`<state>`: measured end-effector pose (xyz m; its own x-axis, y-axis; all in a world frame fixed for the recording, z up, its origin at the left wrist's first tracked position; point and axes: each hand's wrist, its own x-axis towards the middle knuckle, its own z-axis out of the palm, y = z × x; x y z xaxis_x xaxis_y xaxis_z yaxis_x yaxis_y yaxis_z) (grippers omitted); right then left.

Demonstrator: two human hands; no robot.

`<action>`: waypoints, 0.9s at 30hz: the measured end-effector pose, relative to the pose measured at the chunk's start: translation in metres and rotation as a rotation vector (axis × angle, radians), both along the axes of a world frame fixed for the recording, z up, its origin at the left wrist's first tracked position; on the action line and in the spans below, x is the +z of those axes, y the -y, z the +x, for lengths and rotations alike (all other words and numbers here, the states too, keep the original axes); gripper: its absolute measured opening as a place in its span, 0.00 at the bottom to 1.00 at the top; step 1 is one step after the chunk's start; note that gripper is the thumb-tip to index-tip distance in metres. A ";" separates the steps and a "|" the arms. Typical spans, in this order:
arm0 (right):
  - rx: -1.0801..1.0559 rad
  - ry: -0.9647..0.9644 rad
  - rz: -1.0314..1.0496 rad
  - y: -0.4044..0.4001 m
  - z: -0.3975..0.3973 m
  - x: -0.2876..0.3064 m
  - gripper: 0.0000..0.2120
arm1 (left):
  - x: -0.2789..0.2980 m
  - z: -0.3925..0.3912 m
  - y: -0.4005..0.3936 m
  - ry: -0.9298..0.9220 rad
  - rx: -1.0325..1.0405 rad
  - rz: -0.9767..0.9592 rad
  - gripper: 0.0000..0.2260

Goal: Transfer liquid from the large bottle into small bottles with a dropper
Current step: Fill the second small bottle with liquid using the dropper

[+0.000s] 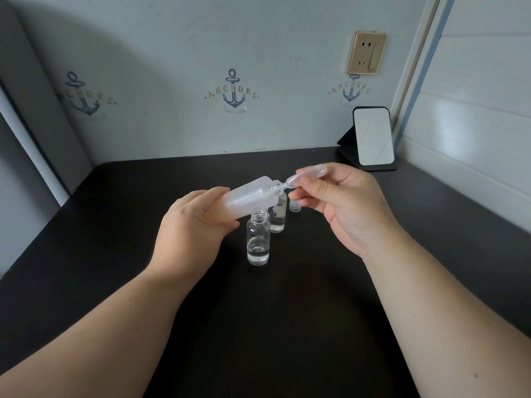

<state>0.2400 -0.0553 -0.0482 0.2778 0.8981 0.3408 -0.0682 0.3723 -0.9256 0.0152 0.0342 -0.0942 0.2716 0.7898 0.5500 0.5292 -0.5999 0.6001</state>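
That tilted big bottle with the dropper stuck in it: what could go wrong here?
The large bottle, gripped by the left hand, lies nearly sideways over the table, so liquid might run out of its neck. The dropper, pinched by the right hand, could drip on its way out. The near small bottle stands open just below and could be knocked.

The large bottle looks like frosted, translucent plastic with a matt skin. The dropper is clear, soft-looking plastic. Both small bottles are transparent and glossy, whether glass or plastic cannot be told. The table is dark and matt. The mirror is glossy.
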 end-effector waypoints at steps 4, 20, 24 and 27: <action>0.002 -0.052 0.020 0.001 0.003 0.002 0.07 | 0.000 0.001 -0.001 -0.007 0.024 0.008 0.23; -0.091 -0.477 0.060 0.001 0.023 0.007 0.06 | -0.002 -0.001 -0.007 0.036 0.102 -0.050 0.21; -0.167 -0.671 0.082 0.000 0.030 0.007 0.07 | -0.002 -0.002 -0.007 0.077 0.106 -0.083 0.19; -0.215 -0.781 0.100 0.000 0.034 0.007 0.07 | -0.002 -0.004 -0.007 0.127 0.096 -0.135 0.16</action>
<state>0.2740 -0.0554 -0.0412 0.6311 0.7739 0.0532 -0.5978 0.5289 -0.6024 0.0112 0.0416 -0.0962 0.1267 0.8775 0.4626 0.4953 -0.4600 0.7369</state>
